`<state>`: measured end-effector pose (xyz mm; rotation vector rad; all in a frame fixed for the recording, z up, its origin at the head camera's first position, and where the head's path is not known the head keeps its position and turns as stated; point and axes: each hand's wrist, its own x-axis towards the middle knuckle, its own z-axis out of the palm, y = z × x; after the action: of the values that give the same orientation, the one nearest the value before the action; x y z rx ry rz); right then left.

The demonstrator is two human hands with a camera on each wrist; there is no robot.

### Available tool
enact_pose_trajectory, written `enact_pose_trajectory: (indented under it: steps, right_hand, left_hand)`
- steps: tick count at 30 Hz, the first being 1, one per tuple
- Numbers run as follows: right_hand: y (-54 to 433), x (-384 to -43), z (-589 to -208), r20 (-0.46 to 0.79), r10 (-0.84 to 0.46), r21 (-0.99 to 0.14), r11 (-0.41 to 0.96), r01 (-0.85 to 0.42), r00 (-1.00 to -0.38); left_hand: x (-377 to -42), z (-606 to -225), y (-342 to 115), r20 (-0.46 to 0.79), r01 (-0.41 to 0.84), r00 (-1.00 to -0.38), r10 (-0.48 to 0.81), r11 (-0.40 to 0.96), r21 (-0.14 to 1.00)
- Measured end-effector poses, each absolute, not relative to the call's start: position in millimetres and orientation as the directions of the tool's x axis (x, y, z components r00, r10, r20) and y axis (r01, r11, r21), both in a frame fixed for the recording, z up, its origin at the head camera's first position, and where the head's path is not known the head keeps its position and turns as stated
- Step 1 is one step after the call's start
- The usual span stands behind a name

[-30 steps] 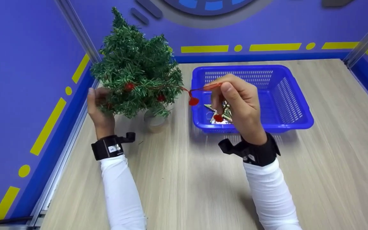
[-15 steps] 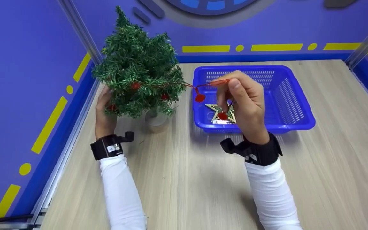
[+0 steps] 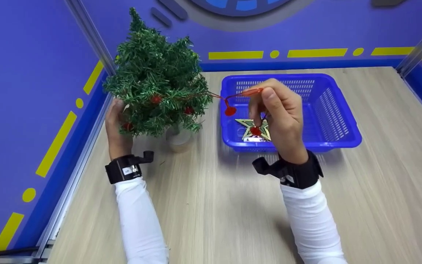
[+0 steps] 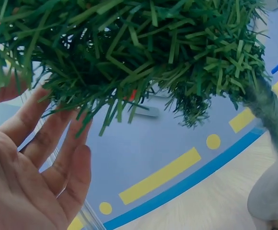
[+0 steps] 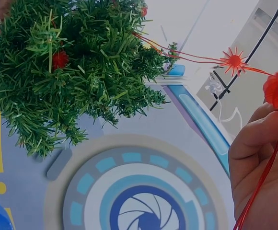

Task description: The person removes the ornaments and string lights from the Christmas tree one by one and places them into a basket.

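A small green artificial Christmas tree (image 3: 159,69) stands at the left on a pale base (image 3: 178,140). My left hand (image 3: 117,132) is at its left side, partly hidden by branches. In the left wrist view, the left hand's loosely bent fingers (image 4: 64,153) reach up to the lower branches. Thumb and fingers of my right hand (image 3: 282,119) pinch a red wire garland (image 3: 230,110) above the basket. The garland runs from the tree to that hand, with a spiky red piece (image 5: 234,61) along its taut stretch. Another red piece (image 3: 255,131) dangles below the right hand.
A blue plastic basket (image 3: 337,110) with slotted walls stands on the wooden table (image 3: 214,205), right of the tree. A gold-edged star (image 3: 265,131) lies inside it. Blue panels with yellow marks (image 3: 236,55) rise behind and on the left (image 3: 56,144).
My right hand has moved slightly right and up, drawing the garland along. The left hand's fingers have shifted in closer to the branches. The star in the basket shows more plainly.
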<state>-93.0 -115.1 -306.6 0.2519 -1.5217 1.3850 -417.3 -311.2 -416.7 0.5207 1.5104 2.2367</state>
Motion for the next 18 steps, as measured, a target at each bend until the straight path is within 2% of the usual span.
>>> enact_pose_trajectory:
  steps: [6,8,14,18]
  right_hand:
    - [-115,-93,-306,0.769,0.45,-0.617,0.332,-0.714,-0.455]
    - [-115,-94,-306,0.77,0.453,-0.614,0.334,-0.716,-0.449]
    - [-115,-94,-307,0.764,0.477,-0.607,0.302,-0.735,-0.435]
    - [-116,-95,-308,0.763,0.482,-0.601,0.284,-0.747,-0.431]
  left_hand:
    - [-414,-419,-312,0.038,-0.142,-0.861,0.507,-0.313,0.939]
    - [-412,-418,-310,0.08,-0.117,-0.844,0.531,-0.327,0.938]
    - [-404,-411,-303,0.269,-0.009,-0.733,0.624,-0.404,0.915]
    - [-400,-408,-303,0.295,0.021,-0.726,0.621,-0.409,0.912]
